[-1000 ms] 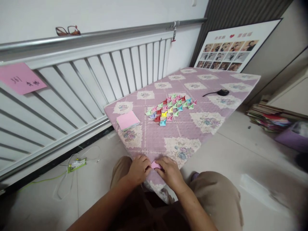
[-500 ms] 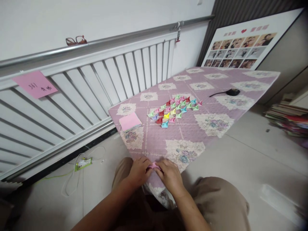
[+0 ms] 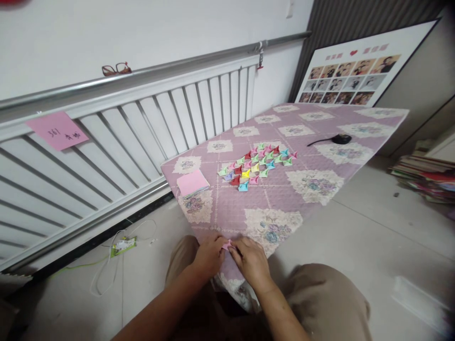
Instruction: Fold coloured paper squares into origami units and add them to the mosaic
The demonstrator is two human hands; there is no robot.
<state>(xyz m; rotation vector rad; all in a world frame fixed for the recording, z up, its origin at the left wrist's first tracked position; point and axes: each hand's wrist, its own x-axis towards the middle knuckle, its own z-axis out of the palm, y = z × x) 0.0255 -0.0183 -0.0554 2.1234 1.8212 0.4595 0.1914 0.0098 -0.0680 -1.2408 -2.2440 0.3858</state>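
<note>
Between my two hands is a small folded piece of pink paper (image 3: 227,245), low over the near corner of the cloth-covered table (image 3: 227,218). My left hand (image 3: 210,255) grips its left side with fingers curled. From the right, my right hand (image 3: 250,258) pinches the other side, thumb toward the paper. Much of the paper is hidden by my fingers. Farther up the table, several small folded paper pieces (image 3: 255,167) in green, red, pink, yellow and blue stand in slanting rows. A stack of square paper (image 3: 193,183), pink on top, lies to their left.
A black object with a cord or handle (image 3: 341,139) lies at the table's right. Behind runs a white radiator (image 3: 142,128) with a pink note (image 3: 59,131) and eyeglasses (image 3: 116,69) on its pipe. A power strip (image 3: 123,246) with cables is on the floor at left.
My view has tilted slightly, so the surroundings sit a little lower. Both hands stay at the pink paper, with only a small shift of the fingers.
</note>
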